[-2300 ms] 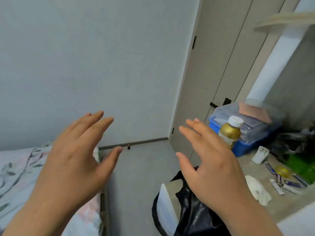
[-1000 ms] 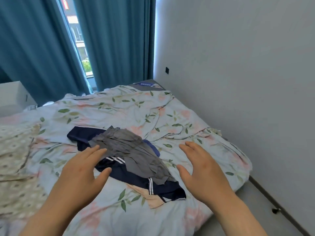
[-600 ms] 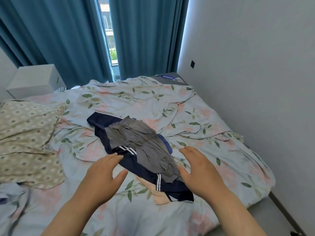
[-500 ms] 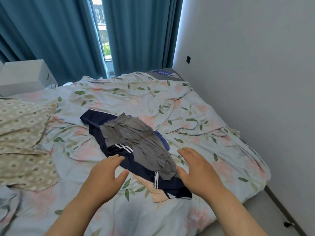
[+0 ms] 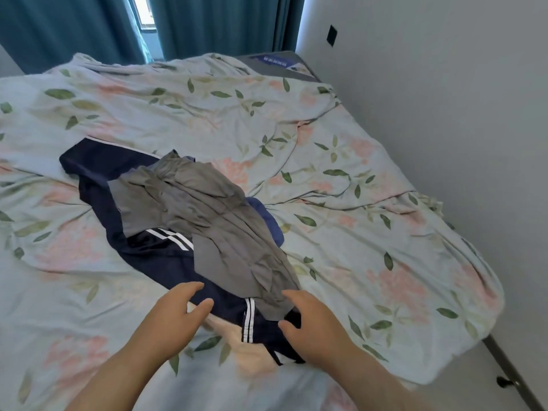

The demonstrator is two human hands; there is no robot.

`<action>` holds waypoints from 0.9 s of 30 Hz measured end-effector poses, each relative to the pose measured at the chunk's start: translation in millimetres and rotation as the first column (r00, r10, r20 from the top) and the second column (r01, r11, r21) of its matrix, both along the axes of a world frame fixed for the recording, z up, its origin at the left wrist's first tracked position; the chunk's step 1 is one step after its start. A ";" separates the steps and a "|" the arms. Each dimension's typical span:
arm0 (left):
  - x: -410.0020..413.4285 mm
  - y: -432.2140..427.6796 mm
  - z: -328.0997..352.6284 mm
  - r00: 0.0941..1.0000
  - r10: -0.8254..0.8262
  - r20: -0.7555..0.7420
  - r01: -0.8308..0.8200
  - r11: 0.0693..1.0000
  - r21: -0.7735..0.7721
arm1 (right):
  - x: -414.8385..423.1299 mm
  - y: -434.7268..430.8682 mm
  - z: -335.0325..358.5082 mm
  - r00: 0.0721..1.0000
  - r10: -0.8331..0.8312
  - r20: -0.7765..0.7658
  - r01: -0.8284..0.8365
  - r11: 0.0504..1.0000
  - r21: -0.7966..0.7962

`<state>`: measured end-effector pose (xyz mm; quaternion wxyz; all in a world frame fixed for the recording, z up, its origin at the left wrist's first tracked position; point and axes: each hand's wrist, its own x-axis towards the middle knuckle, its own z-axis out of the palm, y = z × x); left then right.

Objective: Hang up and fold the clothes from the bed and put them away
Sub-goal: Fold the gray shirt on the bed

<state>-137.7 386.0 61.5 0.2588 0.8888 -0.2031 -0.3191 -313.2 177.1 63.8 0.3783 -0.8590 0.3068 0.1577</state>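
Navy garment [image 5: 148, 258] now lies beneath lowered, open, empty left hand [image 5: 175, 318] and right hand [image 5: 314, 324].

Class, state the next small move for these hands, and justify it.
Probably pinch the near edge of the grey garment with the right hand and lift it: it lies on top of the navy garment, and that hand hovers open at that edge.

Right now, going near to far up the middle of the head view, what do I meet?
left hand and right hand side by side → pile of clothes → floral sheet → teal curtains, with the window gap between them.
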 end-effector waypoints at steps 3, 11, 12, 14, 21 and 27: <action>13.3 -25.2 -62.7 1.000 -0.027 -0.011 0.027 0.999 -0.030 | 26.5 -11.5 -65.0 0.999 0.017 -0.032 -0.015 0.997 0.069; 50.2 -60.3 -175.6 0.923 -0.353 0.155 0.304 0.913 0.272 | 91.0 -31.5 -171.6 0.998 0.059 -0.038 -0.060 0.998 -0.018; 54.2 -61.3 -181.4 0.897 -0.389 0.212 0.315 0.896 0.313 | 92.3 -31.8 -177.9 0.997 0.057 -0.052 -0.060 0.997 -0.052; 61.8 -63.3 -189.8 0.847 -0.434 0.307 0.333 0.884 0.329 | 93.8 -33.8 -183.9 0.999 0.000 0.037 0.005 0.990 -0.142; 60.7 -62.0 -179.5 0.849 -0.296 0.438 0.277 0.955 0.109 | 79.5 -46.1 -179.1 0.985 -0.102 0.140 0.109 0.993 -0.039; 40.6 -68.7 -156.6 0.992 0.104 0.078 -0.090 0.982 -0.164 | 79.6 -10.3 -165.6 0.995 0.052 0.086 -0.061 0.993 0.098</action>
